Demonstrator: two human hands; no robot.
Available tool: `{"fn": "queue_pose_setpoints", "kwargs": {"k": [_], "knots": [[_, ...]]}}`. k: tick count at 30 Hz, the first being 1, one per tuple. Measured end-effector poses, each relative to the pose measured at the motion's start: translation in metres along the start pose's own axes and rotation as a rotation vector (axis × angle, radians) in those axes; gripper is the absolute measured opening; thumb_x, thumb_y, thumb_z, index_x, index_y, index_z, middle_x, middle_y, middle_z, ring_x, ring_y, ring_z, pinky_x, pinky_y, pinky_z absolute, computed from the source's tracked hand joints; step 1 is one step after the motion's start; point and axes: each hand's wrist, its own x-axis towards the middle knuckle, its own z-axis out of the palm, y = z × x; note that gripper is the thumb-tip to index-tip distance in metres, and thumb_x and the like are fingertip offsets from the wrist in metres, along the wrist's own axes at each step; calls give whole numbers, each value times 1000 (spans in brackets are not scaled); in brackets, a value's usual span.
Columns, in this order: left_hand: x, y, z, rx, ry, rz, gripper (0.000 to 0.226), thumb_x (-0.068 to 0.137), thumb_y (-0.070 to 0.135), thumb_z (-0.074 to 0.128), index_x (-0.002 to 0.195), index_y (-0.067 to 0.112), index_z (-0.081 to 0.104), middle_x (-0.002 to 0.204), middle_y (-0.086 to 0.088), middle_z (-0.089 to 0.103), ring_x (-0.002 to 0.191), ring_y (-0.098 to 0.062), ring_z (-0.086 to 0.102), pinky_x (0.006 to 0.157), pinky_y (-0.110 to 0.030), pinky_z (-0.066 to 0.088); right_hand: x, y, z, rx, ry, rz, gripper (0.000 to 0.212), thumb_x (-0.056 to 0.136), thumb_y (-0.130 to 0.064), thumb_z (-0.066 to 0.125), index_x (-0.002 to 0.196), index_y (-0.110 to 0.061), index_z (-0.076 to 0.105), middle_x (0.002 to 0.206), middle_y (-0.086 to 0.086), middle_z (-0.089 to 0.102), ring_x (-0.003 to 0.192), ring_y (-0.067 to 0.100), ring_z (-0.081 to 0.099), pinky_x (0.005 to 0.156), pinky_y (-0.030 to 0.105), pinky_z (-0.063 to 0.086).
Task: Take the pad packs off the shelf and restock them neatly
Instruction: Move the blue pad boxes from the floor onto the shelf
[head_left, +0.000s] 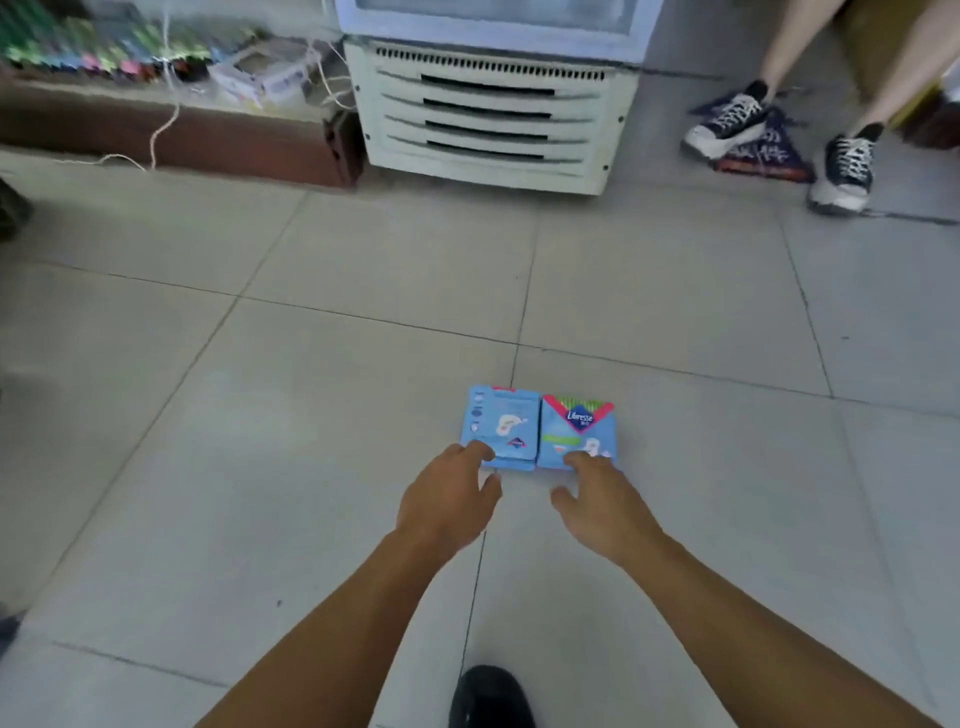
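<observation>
Blue pad packs (540, 428) side by side, hands' fingertips on near edges

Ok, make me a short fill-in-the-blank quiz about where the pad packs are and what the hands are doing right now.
1. The two pad packs lie side by side on the tiled ____.
2. The left hand touches the ____ pack's near edge.
3. The pack under the right hand shows the brand name ____.
4. Behind the packs stands a white ____ with vent slots.

Missing words: floor; left; Libresse; cooler
</observation>
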Motion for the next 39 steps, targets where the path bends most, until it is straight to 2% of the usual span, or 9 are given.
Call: {"fn": "queue_pose_setpoints", "kwargs": {"k": [5,10,13,16,22,27,31,35,39], "knots": [[74,25,71,-174,-57,8,31,95,30,53,125,23,55,121,1,59,108,-18,58,92,-35,48,81,58,15,291,222,283,61,93,-36,60,142,-10,37,139,18,42,125,38,44,100,40,38],[103,27,102,-188,-54,2,29,95,31,55,122,20,55,114,0,62,104,-19,59,90,-39,50,125,85,28,560,151,427,82,91,-46,61,150,-8,21,145,18,43,130,34,45,99,35,40],[106,22,105,-187,-54,-24,28,95,29,55,121,20,55,115,0,62,105,-18,60,90,-39,51,133,93,42,651,114,447,70,87,-41,69,140,-7,38,130,11,57,117,31,55,87,32,44],[104,22,104,-203,-54,-46,28,95,27,55,121,19,55,115,0,63,105,-17,60,88,-37,52,132,104,59,723,172,460,52,81,-41,74,119,-11,58,113,6,66,98,25,62,73,28,45],[100,29,110,-301,-24,-59,25,94,25,57,119,18,56,115,-1,64,96,-13,58,82,-30,49,108,123,58,882,293,492,41,88,-38,68,117,-10,63,106,4,67,96,25,65,72,30,48],[82,47,93,-694,-16,-104,63,89,35,67,143,27,35,122,7,49,110,-8,52,88,-23,44,58,105,28,1091,243,306,21,94,-28,62,114,-21,63,100,-5,72,81,8,68,69,25,47],[56,42,44,-1013,-7,-25,63,87,18,71,136,40,37,118,-2,67,101,-15,68,72,-22,56,20,57,5,1082,127,110,19,93,-26,63,112,-23,62,94,-10,74,78,2,69,68,24,45],[12,20,-31,-1074,97,6,67,84,14,74,136,40,41,103,-8,73,92,-27,72,79,-39,60,-2,-11,-15,1040,58,-39,23,94,-27,63,116,-25,61,104,-8,71,94,9,66,73,26,50],[-45,-17,-111,-1058,235,27,69,84,14,74,139,40,39,103,-10,72,89,-27,72,79,-40,60,-23,-103,-29,1013,0,-231,42,91,-24,66,130,-30,51,112,-1,69,97,15,69,78,33,58]]}}
